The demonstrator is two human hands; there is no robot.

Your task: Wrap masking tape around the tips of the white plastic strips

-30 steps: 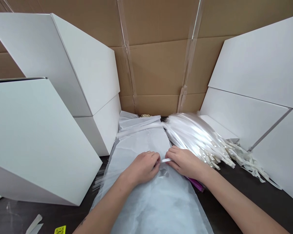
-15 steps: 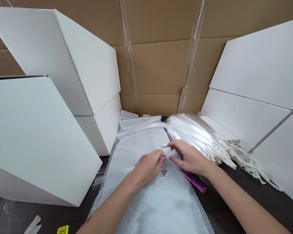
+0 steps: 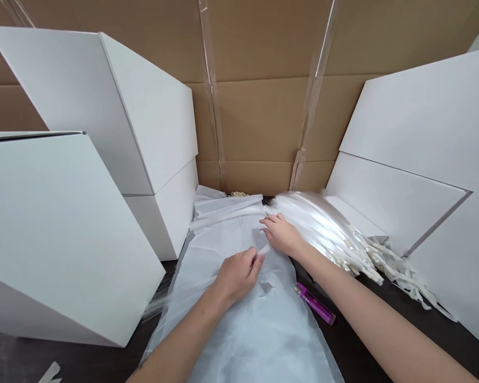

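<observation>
My left hand (image 3: 239, 272) is closed in a pinch over the white sheet (image 3: 271, 330). From its fingertips a narrow white piece (image 3: 265, 250) sticks out; most of it is hidden in the fist. Blurred fine pale strands (image 3: 155, 306) show at the sheet's left edge, roughly in line with this hand. Farther forward, my right hand (image 3: 280, 233) reaches over the sheet with fingers stretched out and apart. A small white bit shows by its fingertips; whether they touch it, I cannot tell. Below the right forearm lies a purple lighter (image 3: 316, 304).
Shiny white strand bundles (image 3: 323, 223) with pale wrapped ends lie right of the sheet. White boxes (image 3: 151, 106) stand stacked on the left, with another (image 3: 64, 229) nearer. More white boxes (image 3: 415, 117) line the right. A brown cardboard wall (image 3: 259, 117) closes the back.
My right hand has moved forward and left, away from my left hand. My left hand has drawn slightly back, still closed. The view has tilted a little.
</observation>
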